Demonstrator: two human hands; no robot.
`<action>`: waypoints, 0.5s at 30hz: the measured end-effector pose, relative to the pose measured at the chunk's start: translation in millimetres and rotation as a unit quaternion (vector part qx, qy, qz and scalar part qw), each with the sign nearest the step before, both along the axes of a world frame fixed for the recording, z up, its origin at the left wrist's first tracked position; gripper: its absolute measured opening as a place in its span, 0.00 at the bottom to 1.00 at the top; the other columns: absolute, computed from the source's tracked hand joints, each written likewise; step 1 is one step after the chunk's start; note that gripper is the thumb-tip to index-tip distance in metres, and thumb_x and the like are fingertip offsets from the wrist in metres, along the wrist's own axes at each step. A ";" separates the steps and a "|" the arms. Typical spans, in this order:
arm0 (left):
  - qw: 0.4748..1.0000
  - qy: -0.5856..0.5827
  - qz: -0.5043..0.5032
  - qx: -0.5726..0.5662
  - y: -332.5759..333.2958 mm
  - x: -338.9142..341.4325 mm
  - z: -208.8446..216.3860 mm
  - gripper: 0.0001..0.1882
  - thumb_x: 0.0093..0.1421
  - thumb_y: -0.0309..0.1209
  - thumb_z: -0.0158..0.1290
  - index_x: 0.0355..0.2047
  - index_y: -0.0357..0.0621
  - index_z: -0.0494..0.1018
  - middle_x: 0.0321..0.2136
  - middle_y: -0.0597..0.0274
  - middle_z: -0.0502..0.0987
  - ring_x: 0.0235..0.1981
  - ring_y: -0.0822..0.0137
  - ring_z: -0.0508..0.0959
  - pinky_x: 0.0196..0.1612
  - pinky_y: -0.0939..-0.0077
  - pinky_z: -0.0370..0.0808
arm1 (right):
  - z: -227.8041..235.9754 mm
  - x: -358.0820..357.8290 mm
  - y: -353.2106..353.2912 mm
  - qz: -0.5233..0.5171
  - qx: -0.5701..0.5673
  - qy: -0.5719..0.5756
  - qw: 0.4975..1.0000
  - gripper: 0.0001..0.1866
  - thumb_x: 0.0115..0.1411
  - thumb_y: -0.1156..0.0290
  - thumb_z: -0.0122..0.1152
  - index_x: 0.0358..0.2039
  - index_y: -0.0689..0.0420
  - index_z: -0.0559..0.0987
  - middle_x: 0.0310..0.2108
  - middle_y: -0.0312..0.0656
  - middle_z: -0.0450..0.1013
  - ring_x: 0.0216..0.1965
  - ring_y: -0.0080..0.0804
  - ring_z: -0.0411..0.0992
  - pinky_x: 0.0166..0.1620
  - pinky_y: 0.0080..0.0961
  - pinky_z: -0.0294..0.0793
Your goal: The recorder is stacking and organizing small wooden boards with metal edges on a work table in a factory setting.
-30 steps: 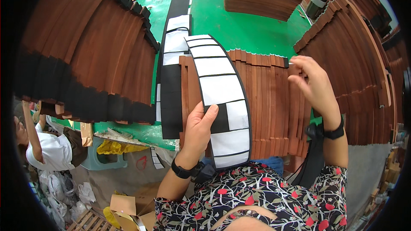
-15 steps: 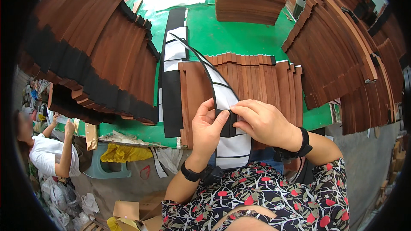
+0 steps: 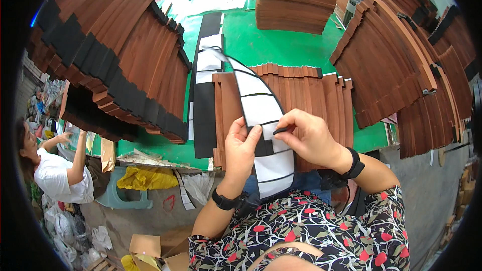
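Note:
A long strip [image 3: 260,104] of white rectangles divided by black lines curves up in front of me, its far end blurred. My left hand [image 3: 240,145] is closed on its left edge, thumb on top. Between the thumb and forefinger of my right hand [image 3: 310,135] is a small black piece [image 3: 282,130], just above the strip's right side. Beneath my fingers, part of one section shows black and part pale. Behind the strip lies a row of brown wooden slats [image 3: 296,90] on the green table [image 3: 236,37].
A long black strip [image 3: 204,120] with white patches lies left of the slats. Tall stacks of brown slats stand at left [image 3: 125,60], right [image 3: 386,65] and far back [image 3: 296,7]. A person in a white shirt [image 3: 63,175] is at the left, near a pale blue stool [image 3: 120,195].
My right hand has moved slightly right, lifting the small black piece off the strip, where a pale patch now shows. The strip's far end has shifted.

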State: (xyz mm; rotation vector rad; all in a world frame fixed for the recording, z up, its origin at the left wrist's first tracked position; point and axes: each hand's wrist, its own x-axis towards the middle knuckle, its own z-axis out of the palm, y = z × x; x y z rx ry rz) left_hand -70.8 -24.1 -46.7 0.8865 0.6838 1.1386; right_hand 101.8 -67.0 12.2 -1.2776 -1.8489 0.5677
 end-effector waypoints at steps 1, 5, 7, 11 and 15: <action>1.000 0.018 0.013 -0.005 2.9 -0.6 0.3 0.19 0.63 0.22 0.51 0.53 0.31 0.62 0.47 0.52 0.75 0.48 0.70 0.75 0.52 0.77 0.71 | 2.3 2.4 2.0 -0.013 -0.051 0.064 0.997 0.15 0.52 0.79 0.67 0.38 0.59 0.72 0.35 0.39 0.73 0.38 0.29 0.75 0.41 0.24 0.77; 0.996 0.050 0.067 -0.004 18.3 -9.9 -8.3 0.25 0.64 0.22 0.49 0.59 0.32 0.55 0.50 0.49 0.72 0.51 0.67 0.73 0.53 0.75 0.70 | 13.5 7.5 13.1 0.088 -0.222 0.326 0.915 0.21 0.56 0.79 0.65 0.48 0.61 0.67 0.39 0.39 0.73 0.47 0.29 0.73 0.52 0.25 0.73; 0.996 0.073 0.047 -0.014 23.1 -15.9 -14.6 0.35 0.62 0.23 0.50 0.66 0.36 0.46 0.59 0.43 0.63 0.59 0.59 0.66 0.60 0.67 0.64 | 12.1 3.4 17.7 0.099 -0.216 0.394 0.888 0.21 0.57 0.78 0.64 0.49 0.61 0.67 0.41 0.41 0.73 0.48 0.31 0.73 0.53 0.27 0.73; 0.827 0.422 0.177 0.325 9.7 -19.1 2.8 0.41 0.57 0.26 0.56 0.66 0.36 0.46 0.66 0.38 0.44 0.69 0.45 0.46 0.67 0.55 0.49 | 11.0 -4.0 30.3 0.116 -0.239 0.536 0.802 0.18 0.64 0.70 0.56 0.53 0.60 0.68 0.49 0.48 0.72 0.53 0.41 0.71 0.56 0.35 0.71; 0.824 0.384 0.154 0.387 -3.1 -18.6 23.3 0.34 0.60 0.30 0.54 0.64 0.34 0.54 0.64 0.41 0.55 0.66 0.46 0.55 0.65 0.57 0.54 | 10.3 -15.3 36.0 0.116 -0.268 0.574 0.765 0.19 0.67 0.63 0.53 0.53 0.60 0.68 0.49 0.48 0.72 0.54 0.43 0.71 0.57 0.38 0.71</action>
